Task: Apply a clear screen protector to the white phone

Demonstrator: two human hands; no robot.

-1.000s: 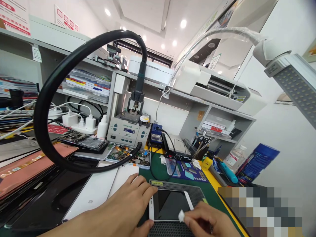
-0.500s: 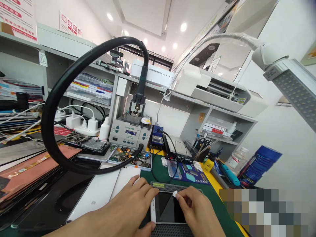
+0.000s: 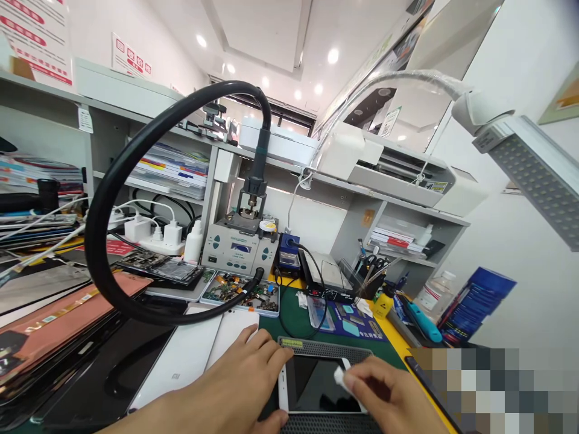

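Wad of white material pinched between the right hand's thumb and forefinger, right over the phone's dark screen! Left hand's thumb and forefinger spread wide at the phone's end. Phone lies between both sets of fingers, perforated mat beneath; parts tray beyond the left fingers.

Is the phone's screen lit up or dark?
Dark. The screen looks black, with only reflections; no picture or icons glow on it.
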